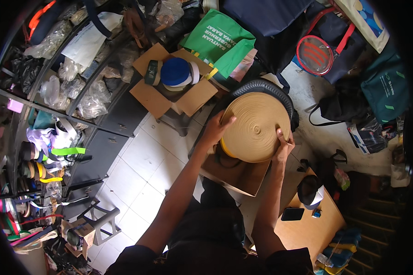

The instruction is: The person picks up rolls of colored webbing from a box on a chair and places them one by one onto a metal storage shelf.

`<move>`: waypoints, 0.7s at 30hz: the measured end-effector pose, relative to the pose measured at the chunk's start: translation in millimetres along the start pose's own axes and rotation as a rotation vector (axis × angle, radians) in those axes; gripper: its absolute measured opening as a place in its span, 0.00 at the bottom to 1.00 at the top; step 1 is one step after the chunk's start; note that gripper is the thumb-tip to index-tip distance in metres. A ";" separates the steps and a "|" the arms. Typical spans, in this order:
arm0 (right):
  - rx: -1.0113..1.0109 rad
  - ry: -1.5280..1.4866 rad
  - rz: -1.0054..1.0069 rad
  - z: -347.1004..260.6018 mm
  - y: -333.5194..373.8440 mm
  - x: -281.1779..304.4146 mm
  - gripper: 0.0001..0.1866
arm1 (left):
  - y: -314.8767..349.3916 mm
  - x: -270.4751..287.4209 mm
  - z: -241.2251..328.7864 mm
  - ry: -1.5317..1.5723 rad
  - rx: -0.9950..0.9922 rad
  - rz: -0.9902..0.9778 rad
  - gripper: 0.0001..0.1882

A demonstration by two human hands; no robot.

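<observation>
Together, left hand (215, 131) and right hand (284, 146) pinch a tan roll (256, 128); white lettering (220, 35) marks a green bag (229, 57).

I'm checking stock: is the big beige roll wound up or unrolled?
Wound up: the beige roll shows close rings circling its centre, with the left hand and right hand gripping its edges.

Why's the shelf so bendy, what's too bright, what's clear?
Head view: the dark grey shelving unit curves because the fisheye lens bends straight edges toward the rim; head view: bright light washes out some square white floor tiles; head view: the round, coiled beige strap roll looks fairly sharp.
</observation>
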State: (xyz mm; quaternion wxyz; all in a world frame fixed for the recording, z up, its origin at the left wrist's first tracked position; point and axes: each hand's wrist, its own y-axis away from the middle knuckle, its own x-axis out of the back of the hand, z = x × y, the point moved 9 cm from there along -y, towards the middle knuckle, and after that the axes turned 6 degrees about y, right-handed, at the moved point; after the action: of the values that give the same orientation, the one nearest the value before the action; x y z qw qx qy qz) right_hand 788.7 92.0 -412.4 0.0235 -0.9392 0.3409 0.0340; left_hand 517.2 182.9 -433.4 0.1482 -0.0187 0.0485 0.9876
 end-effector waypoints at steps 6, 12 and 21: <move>-0.032 -0.326 0.159 -11.1 50.4 -43.1 0.18 | 30.2 17.2 22.0 0.117 -0.166 0.113 0.29; -0.064 -0.568 0.203 -36.1 118.1 -103.3 0.23 | 67.3 74.4 67.5 0.459 -0.228 0.328 0.22; 0.009 -0.341 -0.311 -67.3 157.3 -166.7 0.28 | 129.5 180.2 142.3 0.370 -0.394 0.355 0.19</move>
State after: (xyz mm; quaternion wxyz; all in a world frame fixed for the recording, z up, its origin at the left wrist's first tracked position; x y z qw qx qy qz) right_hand 563.4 73.4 -335.3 0.0901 -0.9610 0.1832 0.1868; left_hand 303.6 126.5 -289.4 -0.0441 -0.2176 -0.1151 0.9682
